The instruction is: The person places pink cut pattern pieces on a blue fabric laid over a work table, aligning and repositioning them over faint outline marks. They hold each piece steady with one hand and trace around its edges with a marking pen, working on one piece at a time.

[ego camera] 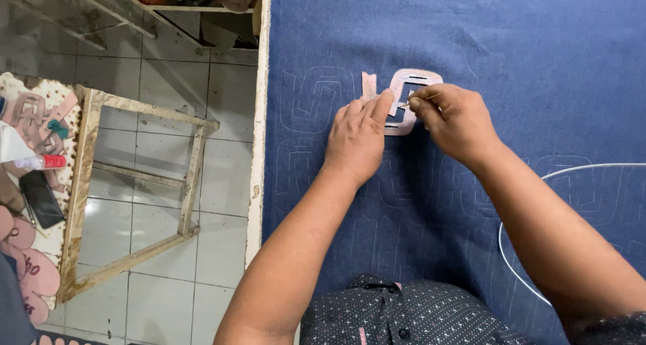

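Observation:
A pink cut-out template (pixel 412 80) with slots lies flat on blue denim fabric (pixel 471 35) that carries several faint white traced outlines. My left hand (pixel 358 135) presses its fingertips on the template's left side. My right hand (pixel 452 119) pinches a thin marking tool against the template's inner edge; the tool itself is mostly hidden by the fingers.
A white cord (pixel 538 183) loops over the fabric at the right. The table edge (pixel 257 150) runs down the left of the fabric. Beyond it stand a wooden frame (pixel 134 197) on a tiled floor and a board with pink cut-outs, a phone and a bottle (pixel 33 162).

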